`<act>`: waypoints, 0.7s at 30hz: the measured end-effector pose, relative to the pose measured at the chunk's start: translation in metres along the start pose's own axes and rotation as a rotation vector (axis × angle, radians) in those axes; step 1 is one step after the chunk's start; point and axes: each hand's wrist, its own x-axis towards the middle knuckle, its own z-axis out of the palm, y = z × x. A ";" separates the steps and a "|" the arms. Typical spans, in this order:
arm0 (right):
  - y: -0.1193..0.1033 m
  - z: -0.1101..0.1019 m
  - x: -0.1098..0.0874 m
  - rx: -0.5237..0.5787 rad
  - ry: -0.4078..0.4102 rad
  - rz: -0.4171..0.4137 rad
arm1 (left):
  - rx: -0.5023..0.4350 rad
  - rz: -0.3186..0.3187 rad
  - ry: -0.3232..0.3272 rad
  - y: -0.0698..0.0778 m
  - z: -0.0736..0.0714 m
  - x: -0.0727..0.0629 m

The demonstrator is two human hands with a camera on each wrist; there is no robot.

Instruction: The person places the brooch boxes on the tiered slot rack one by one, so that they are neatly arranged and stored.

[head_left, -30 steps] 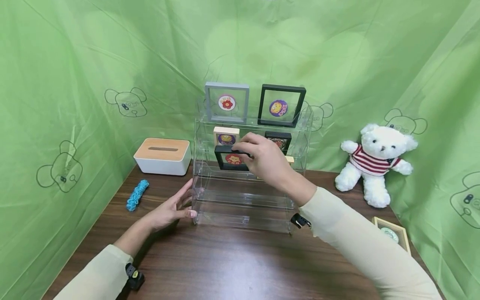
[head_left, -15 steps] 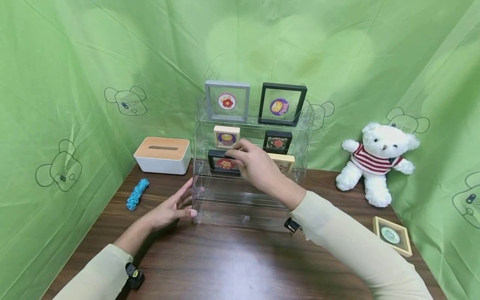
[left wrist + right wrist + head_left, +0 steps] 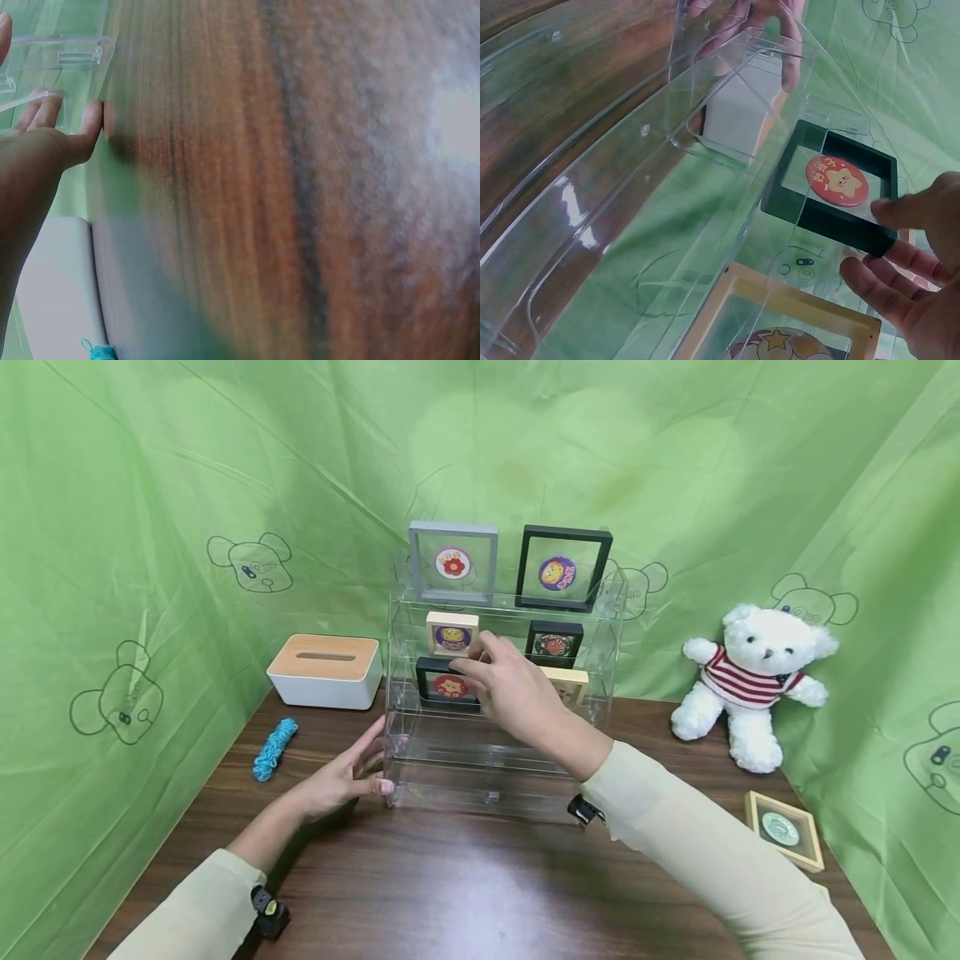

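Note:
My right hand point(image 3: 517, 689) pinches the upper right corner of a small black display frame point(image 3: 447, 685) with a red round badge. The frame stands on the third tier of a clear acrylic rack point(image 3: 487, 752), left side. In the right wrist view, thumb and fingers point(image 3: 911, 214) grip the frame's edge. My left hand point(image 3: 348, 781) rests its fingers against the rack's lower left side, thumb at the front edge. Beside the held frame stands a light wooden frame point(image 3: 566, 681), partly behind my right hand.
Higher tiers hold a grey frame point(image 3: 453, 562), a large black frame point(image 3: 564, 568), a small cream frame point(image 3: 452, 633) and a small black one point(image 3: 555, 645). Around the rack are a tissue box point(image 3: 325, 672), blue cord point(image 3: 275, 749), white teddy bear point(image 3: 757, 685) and wooden frame point(image 3: 785, 830).
My right hand has moved left and slightly down, bringing the black frame onto the third tier; it barely shifts in the last half second. The left hand stays put.

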 end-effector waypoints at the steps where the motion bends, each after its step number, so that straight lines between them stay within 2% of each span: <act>1: 0.000 0.000 0.000 0.001 0.001 -0.002 | -0.001 0.001 0.000 0.000 0.000 0.000; 12: 0.014 -0.019 -0.010 0.140 0.081 -0.074 | 0.001 0.022 -0.004 0.000 0.001 0.001; 21: 0.035 -0.042 -0.026 0.163 0.182 -0.156 | 0.009 0.002 0.002 0.002 0.002 -0.001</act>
